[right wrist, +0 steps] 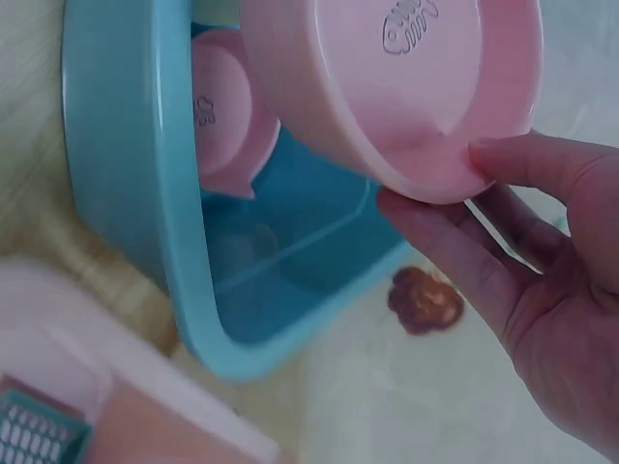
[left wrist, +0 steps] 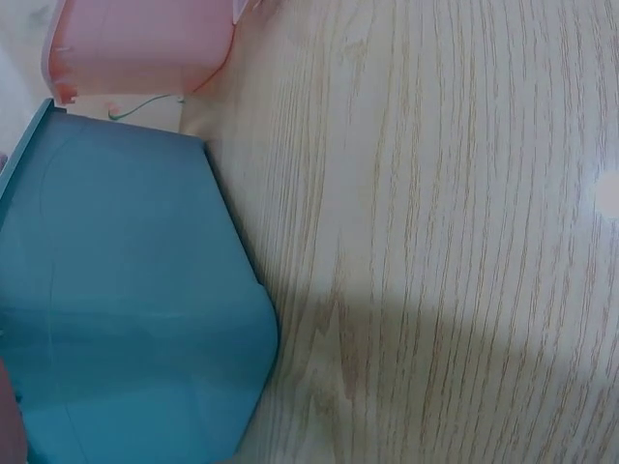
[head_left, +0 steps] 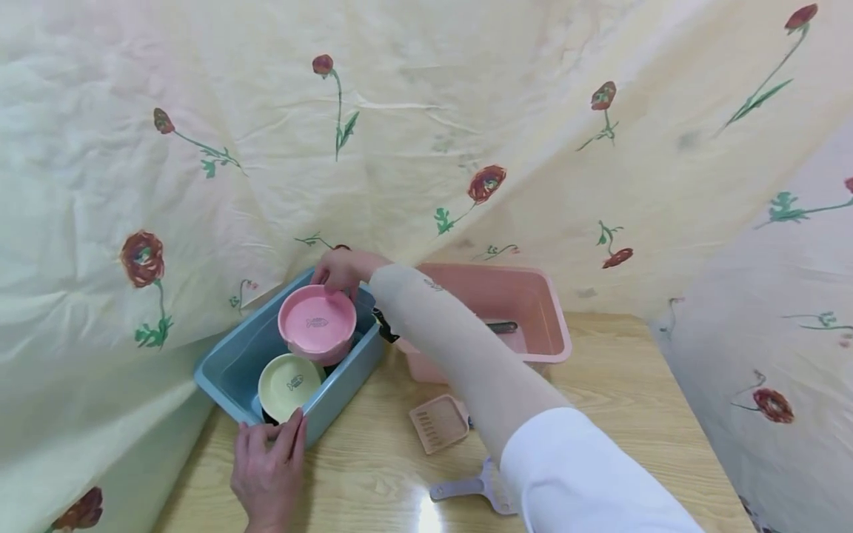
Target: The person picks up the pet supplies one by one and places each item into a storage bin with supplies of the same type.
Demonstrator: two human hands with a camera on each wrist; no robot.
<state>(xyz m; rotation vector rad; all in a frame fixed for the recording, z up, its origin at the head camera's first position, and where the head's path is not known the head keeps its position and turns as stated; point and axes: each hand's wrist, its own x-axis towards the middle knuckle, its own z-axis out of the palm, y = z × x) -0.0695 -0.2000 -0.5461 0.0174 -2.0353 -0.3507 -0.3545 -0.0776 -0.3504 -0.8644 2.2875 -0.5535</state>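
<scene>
Pink, glossy and most likely plastic: the bowl (head_left: 317,320) pinched in the right hand (head_left: 343,270), thumb over the rim, fingers outside, held at the blue tub (head_left: 346,392). I'd guess it's light, stiff and pretty hard to break, but that smooth wall could get slippery, so the rim edge looks like the best place to grab.

The left hand (head_left: 266,463) is at the tub's near rim; can't tell if it's gripping or just resting there. Between the two hands is a cream bowl (head_left: 283,385), and the right wrist view shows a second pink bowl (right wrist: 227,116) below the held one, partly cut off by the tub wall.

The right forearm blocks part of the pink tub (head_left: 558,326), and the sleeve covers some of the lilac scoop (head_left: 463,487). No clue what the dark handle (head_left: 502,326) belongs to.
</scene>
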